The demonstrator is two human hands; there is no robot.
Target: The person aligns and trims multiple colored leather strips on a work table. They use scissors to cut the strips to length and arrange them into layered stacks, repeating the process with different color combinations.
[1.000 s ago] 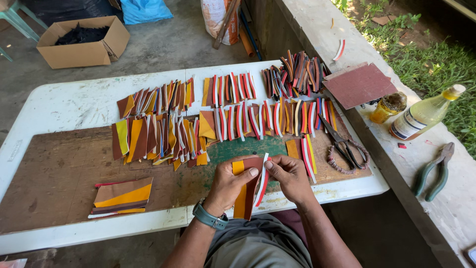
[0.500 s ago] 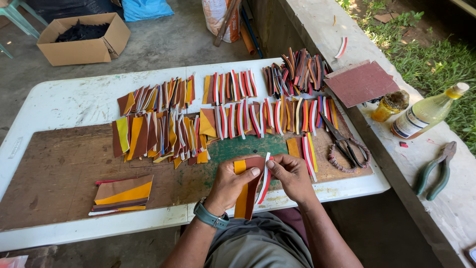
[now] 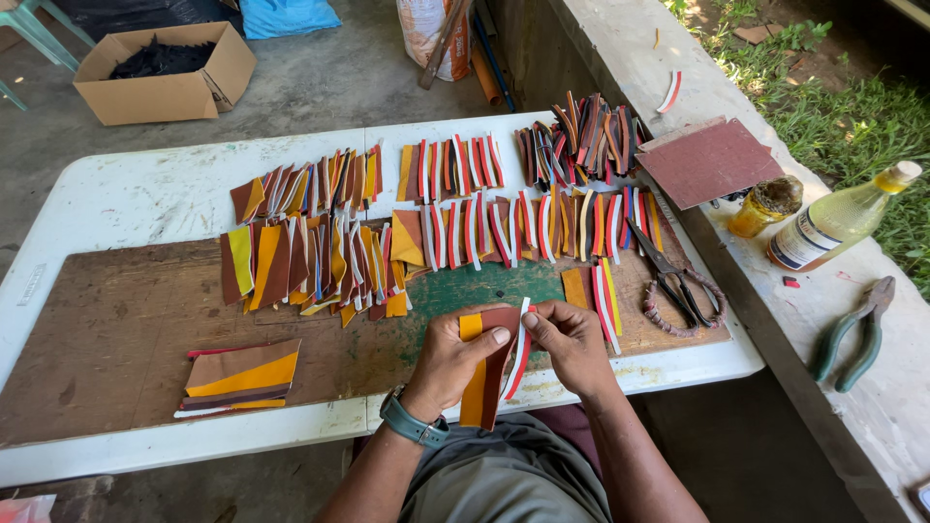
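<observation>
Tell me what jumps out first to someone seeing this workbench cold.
Rows of fanned leather strips in brown, yellow, red and white cover the middle and back of the white table. At the near edge, the left hand pins a brown and orange leather piece, while the right hand pinches a red and white strip against it. Scissors lie to the right, and green-handled pliers rest on the concrete ledge.
</observation>
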